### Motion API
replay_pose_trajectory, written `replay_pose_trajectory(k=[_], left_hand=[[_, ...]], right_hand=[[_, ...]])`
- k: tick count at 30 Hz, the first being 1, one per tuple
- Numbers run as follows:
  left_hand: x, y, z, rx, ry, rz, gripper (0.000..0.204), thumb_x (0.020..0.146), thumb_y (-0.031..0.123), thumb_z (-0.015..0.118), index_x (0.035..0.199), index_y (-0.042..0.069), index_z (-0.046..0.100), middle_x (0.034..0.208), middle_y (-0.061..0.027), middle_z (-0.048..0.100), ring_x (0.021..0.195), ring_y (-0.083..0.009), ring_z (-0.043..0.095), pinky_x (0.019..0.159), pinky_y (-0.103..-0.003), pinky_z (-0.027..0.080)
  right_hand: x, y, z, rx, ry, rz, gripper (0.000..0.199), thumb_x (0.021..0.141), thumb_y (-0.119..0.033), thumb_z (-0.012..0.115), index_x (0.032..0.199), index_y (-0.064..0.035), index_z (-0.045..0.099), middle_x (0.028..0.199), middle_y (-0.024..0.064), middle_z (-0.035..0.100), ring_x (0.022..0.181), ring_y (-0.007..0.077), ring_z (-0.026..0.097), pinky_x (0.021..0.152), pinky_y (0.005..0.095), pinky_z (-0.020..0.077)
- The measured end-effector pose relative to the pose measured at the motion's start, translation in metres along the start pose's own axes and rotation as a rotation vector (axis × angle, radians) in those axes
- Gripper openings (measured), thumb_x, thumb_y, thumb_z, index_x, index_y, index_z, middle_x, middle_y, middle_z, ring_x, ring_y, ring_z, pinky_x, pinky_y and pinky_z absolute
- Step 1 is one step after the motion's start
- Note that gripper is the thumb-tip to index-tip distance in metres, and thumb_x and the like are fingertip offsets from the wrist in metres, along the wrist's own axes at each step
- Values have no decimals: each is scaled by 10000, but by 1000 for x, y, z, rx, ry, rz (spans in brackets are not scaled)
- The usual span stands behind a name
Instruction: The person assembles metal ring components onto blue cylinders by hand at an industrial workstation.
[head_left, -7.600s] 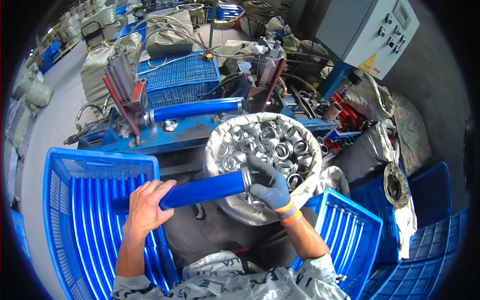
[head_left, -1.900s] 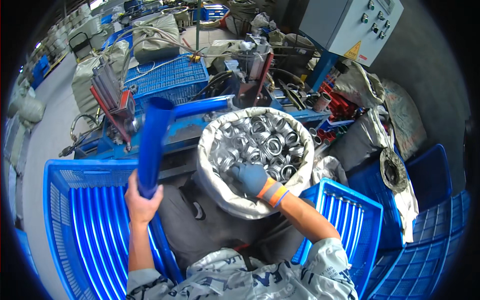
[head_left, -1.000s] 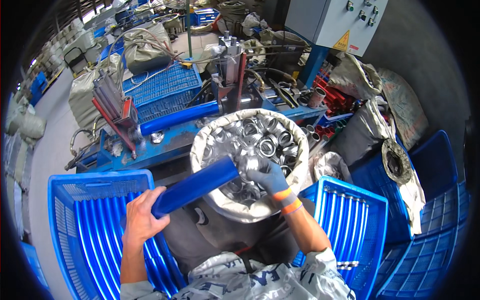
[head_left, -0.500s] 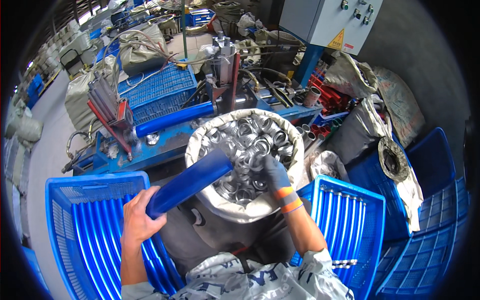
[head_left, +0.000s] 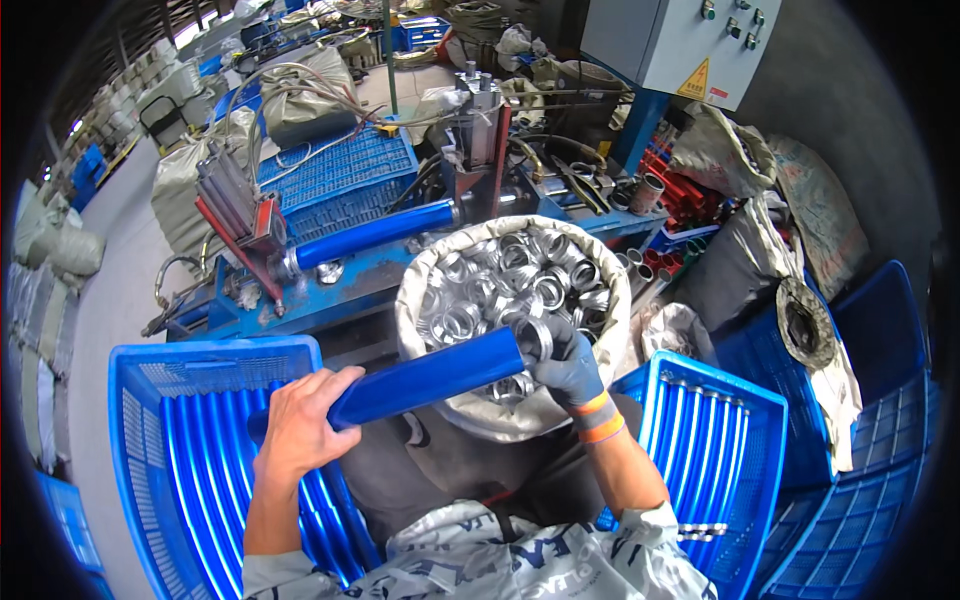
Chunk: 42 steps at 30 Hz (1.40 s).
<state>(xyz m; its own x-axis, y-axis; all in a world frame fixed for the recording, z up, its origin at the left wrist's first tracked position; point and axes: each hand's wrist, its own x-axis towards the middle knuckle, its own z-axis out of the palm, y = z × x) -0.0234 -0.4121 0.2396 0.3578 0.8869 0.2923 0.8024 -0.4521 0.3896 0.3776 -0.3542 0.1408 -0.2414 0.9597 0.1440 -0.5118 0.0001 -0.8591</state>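
Note:
My bare left hand point(head_left: 308, 420) is wrapped round a blue tube point(head_left: 430, 378), which slants up to the right across the front of an open sack point(head_left: 412, 300). Gloved in grey with an orange band, my right hand point(head_left: 572, 368) pinches a silver metal ring point(head_left: 535, 340) close against the tube's right end. Whether the ring is on the tube or only beside its mouth, I cannot tell. Loose silver rings point(head_left: 515, 260) fill the sack between my hands.
A blue crate point(head_left: 215, 350) of blue tubes stands at my left, and another crate point(head_left: 690, 372) of tubes with silver ends at my right. Beyond the sack, a blue machine bench point(head_left: 235, 318) holds a blue tube point(head_left: 375, 233) between two clamps. A grey control box point(head_left: 665, 50) hangs above right.
My right hand has lifted a ring out of the sack to the tube's end. The tube has swung flatter and reaches further right. The whole view has shifted slightly.

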Motion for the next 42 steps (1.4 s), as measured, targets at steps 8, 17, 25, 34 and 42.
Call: replay_pose_trajectory(k=[8, 17, 25, 34, 42], left_hand=[[-7, -3, -6, 5, -17, 2, 696, 636, 134, 844, 1327, 108, 771, 967, -141, 735, 876, -378, 733, 799, -466, 594], [-2, -10, 13, 35, 2, 10, 691, 690, 164, 844, 1374, 107, 764, 1030, -133, 752, 946, -381, 750, 830, -487, 606], [-28, -28, 55, -156, -7, -86, 728, 735, 178, 952, 1421, 51, 742, 1212, -150, 821, 1103, -330, 817, 981, -411, 635], [-18, -5, 63, -1435, 702, -224, 774, 979, 485, 881, 1558, 53, 605, 1355, -124, 709, 1254, -265, 701, 1096, -454, 582], [-12, 11, 89, -1655, 637, -236, 644, 1073, 415, 799, 1584, 71, 610, 1510, -143, 716, 1405, -311, 693, 1216, -550, 561]], right_hand=[[-5, -20, 23, -160, -114, -15, 887, 783, 28, 1000, 1583, 21, 617, 1476, 108, 735, 1341, 218, 700, 1164, 398, 561], [1, -32, 16, -582, -70, -10, 950, 787, -51, 1012, 1637, 4, 592, 1449, 83, 738, 1316, 182, 684, 1182, 363, 526], [0, 4, -28, 84, 256, 77, 572, 1126, -321, 754, 1593, -45, 573, 1302, 149, 765, 1248, 321, 783, 941, 365, 674], [-17, 23, -5, 534, 103, 102, 670, 1115, -474, 733, 1590, -28, 575, 1531, 168, 685, 1404, 362, 699, 1125, 490, 650], [-21, 36, 1, 875, -99, 72, 456, 1174, -431, 648, 1475, -89, 655, 1420, 146, 742, 1277, 336, 766, 1045, 472, 703]])
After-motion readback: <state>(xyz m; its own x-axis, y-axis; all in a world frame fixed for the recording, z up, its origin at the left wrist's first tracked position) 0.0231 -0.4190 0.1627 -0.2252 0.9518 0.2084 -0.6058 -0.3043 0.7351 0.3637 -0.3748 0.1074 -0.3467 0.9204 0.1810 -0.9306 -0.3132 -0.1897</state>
